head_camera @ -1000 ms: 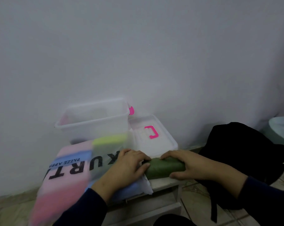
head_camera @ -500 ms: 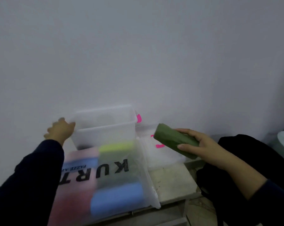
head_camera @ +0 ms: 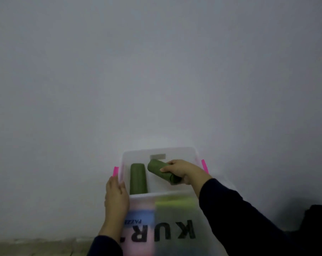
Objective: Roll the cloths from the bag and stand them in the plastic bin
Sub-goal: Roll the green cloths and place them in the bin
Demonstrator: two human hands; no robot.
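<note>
Left hand (head_camera: 117,194): thumb and fingers curled over the near-left corner of the plastic bin (head_camera: 159,150), just below its pink latch (head_camera: 115,171); the grip appears meant to steady the bin while the other hand loads it. First rolled cloth (head_camera: 137,179): dark green, already in the bin's left part, close to the left wall, apparently standing on end, leaving room beside it. Second rolled cloth (head_camera: 163,171): dark green, tilted, its far end low inside the bin, near the first roll but apart from it. Right hand (head_camera: 180,170): fingers wrapped around the second roll's near end, a closed grip that likely keeps the roll from unwinding as it goes in; it is not yet upright. Second pink latch (head_camera: 204,166): on the bin's right side, behind the wrist. Bag (head_camera: 175,228): translucent, printed in large black letters, lying just in front of the bin, with pink, blue and yellow-green cloths showing through, presumably waiting to be rolled.
</note>
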